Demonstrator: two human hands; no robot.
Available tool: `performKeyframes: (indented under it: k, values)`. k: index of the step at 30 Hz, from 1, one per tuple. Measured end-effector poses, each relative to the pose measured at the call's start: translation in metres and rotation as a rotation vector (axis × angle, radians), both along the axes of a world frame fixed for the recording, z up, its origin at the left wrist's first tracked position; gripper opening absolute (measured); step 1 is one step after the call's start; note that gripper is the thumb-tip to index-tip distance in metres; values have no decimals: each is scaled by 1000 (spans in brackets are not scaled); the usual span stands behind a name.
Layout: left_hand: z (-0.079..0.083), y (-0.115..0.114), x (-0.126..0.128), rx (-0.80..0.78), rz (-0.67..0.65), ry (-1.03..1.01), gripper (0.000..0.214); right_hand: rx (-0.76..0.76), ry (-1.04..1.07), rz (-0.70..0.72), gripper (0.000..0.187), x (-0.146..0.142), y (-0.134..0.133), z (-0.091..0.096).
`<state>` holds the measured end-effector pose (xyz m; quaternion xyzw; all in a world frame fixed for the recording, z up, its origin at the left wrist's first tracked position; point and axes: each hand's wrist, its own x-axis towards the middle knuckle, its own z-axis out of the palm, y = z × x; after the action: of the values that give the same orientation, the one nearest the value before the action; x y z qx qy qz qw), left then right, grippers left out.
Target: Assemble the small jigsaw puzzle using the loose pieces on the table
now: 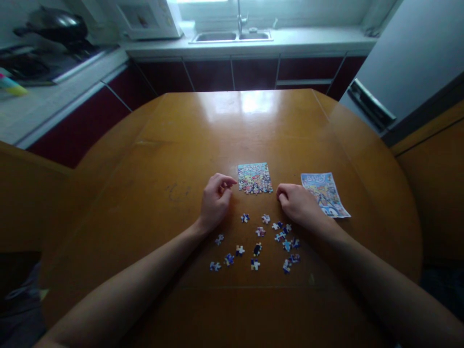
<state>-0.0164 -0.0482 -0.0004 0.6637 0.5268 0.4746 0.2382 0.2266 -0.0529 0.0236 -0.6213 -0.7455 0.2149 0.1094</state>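
A partly assembled jigsaw puzzle (254, 178) lies flat on the wooden table, its near edge jagged. At its left side is my left hand (216, 198), fingers loosely bent and apart, the index fingertip close to the puzzle's edge; nothing shows in it. My right hand (295, 200) rests to the right of the puzzle, fingers curled in; what they hold, if anything, is hidden. Several loose puzzle pieces (257, 249) are scattered nearer to me, between my forearms. Beside my right hand lies a printed picture sheet (322, 191), partly covered by the hand and wrist.
The table (163, 159) is large, with rounded sides. Beyond it runs a counter with a sink (232, 36) and a white microwave (148, 19). A dark pan (58, 24) sits on the stove at far left. A pale fridge (409, 53) stands at right.
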Motion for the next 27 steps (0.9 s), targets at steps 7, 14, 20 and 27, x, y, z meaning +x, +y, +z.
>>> performKeyframes:
  k: [7, 14, 20, 27]
  values:
    - [0, -1, 0, -3, 2, 12, 19, -12, 221, 445, 19, 2, -14, 13]
    - [0, -1, 0, -5, 4, 16, 19, -26, 176, 551, 18, -1, -17, 12]
    - [1, -1, 1, 11, -8, 22, 20, -61, 276, 497, 17, -3, -15, 10]
    - [5, -7, 3, 143, -213, 182, 9, -188, 895, 5, 19, -19, -13, 2]
